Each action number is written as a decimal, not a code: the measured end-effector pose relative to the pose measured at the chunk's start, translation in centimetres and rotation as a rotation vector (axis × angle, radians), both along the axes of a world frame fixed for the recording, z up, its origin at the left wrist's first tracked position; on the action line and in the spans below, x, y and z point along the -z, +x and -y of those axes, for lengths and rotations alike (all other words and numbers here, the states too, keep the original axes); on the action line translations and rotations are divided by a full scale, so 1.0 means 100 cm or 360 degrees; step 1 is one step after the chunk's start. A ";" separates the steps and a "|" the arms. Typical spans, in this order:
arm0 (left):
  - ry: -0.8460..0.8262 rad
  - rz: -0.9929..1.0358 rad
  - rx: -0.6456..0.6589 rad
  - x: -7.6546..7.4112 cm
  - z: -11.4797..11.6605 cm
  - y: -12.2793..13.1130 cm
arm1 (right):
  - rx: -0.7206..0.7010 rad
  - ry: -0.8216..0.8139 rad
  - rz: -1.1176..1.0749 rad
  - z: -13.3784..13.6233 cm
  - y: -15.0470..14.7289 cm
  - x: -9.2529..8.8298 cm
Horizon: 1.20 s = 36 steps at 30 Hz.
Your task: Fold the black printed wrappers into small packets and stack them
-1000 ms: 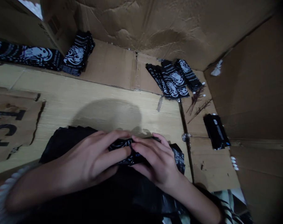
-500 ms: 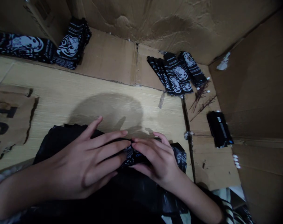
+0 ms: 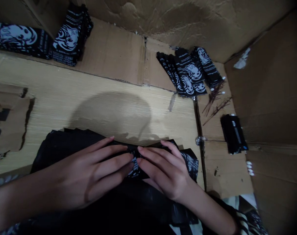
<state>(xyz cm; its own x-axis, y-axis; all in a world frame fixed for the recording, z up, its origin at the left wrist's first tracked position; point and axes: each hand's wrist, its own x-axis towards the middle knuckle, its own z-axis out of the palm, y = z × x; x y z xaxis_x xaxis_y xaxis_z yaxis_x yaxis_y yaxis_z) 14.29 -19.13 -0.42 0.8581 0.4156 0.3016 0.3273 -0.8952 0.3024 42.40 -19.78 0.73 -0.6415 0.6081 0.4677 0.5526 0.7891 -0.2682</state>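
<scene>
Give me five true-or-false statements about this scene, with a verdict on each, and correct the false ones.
1. The left hand and right hand rest together on a black printed strip. True.
2. The left hand grips a pair of scissors. False: it holds no tool, and its fingers lie on the strip.
3. A black packet lies left of the hands. False: the black packet lies to their right, beside a cardboard wall.
4. Thin reddish-brown strands lie near a pile of printed labels. True.
5. A white cloth lies under the hands. False: a black plastic sheet lies there.

Printed packets (image 3: 184,73) on cardboard (image 3: 114,55) behind wooden board (image 3: 53,86)
</scene>
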 end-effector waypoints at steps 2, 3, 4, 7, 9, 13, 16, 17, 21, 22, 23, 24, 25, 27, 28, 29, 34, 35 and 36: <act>-0.0045 0.0021 -0.0010 -0.002 -0.001 0.001 | -0.0006 0.0013 0.0040 0.001 0.000 0.000; -0.0063 0.0041 -0.0018 -0.002 -0.002 0.001 | -0.0011 0.0023 0.0056 0.002 0.000 0.000; -0.0071 0.0058 -0.0020 -0.002 -0.002 0.001 | -0.0016 0.0037 0.0067 0.003 -0.001 0.001; -0.0067 0.0076 -0.0006 -0.002 -0.003 -0.001 | -0.0013 0.0103 0.0083 0.007 -0.001 0.000; -0.0075 0.0056 -0.0008 -0.001 -0.004 -0.004 | -0.0019 0.0136 0.0124 0.008 -0.001 -0.001; -0.0079 0.0035 -0.0033 0.000 -0.003 -0.007 | -0.0045 0.0145 0.0181 0.010 0.000 -0.005; -0.0085 0.0026 -0.0020 0.001 -0.002 -0.007 | -0.0051 0.0099 0.0159 0.011 0.002 -0.005; -0.0105 0.0022 -0.0014 0.001 -0.002 -0.008 | -0.0048 0.0083 0.0157 0.012 0.002 -0.004; -0.0138 -0.0007 0.0008 0.001 -0.001 -0.010 | -0.0050 0.0064 0.0091 0.014 0.003 -0.001; -0.0134 -0.0022 0.0007 0.000 -0.001 -0.010 | -0.0056 0.0052 0.0071 0.014 0.004 -0.001; -0.0131 -0.0032 0.0012 0.000 -0.001 -0.010 | -0.0058 0.0040 0.0061 0.014 0.004 0.000; -0.0126 -0.0021 0.0014 0.000 -0.001 -0.010 | -0.0053 0.0031 0.0066 0.013 0.004 0.001; -0.0136 -0.0007 -0.0016 -0.001 -0.001 -0.009 | -0.0041 0.0032 0.0079 0.013 0.004 0.001; -0.0176 0.0030 -0.0088 -0.004 -0.002 -0.006 | -0.0016 0.0069 0.0117 0.013 0.002 0.003; -0.0199 0.0057 -0.0119 -0.005 -0.003 -0.004 | -0.0002 0.0100 0.0133 0.013 0.001 0.003; -0.0208 0.0091 -0.0116 -0.006 -0.004 -0.002 | 0.0015 0.0138 0.0146 0.013 0.000 0.004; -0.0266 0.0247 -0.0096 -0.006 -0.009 0.000 | 0.0081 0.0294 0.0203 0.015 -0.006 0.005; -0.0309 0.0253 -0.0102 -0.005 -0.009 -0.001 | 0.0080 0.0313 0.0208 0.015 -0.007 0.005; -0.0365 0.0242 -0.0114 -0.004 -0.008 -0.002 | 0.0084 0.0331 0.0206 0.015 -0.008 0.005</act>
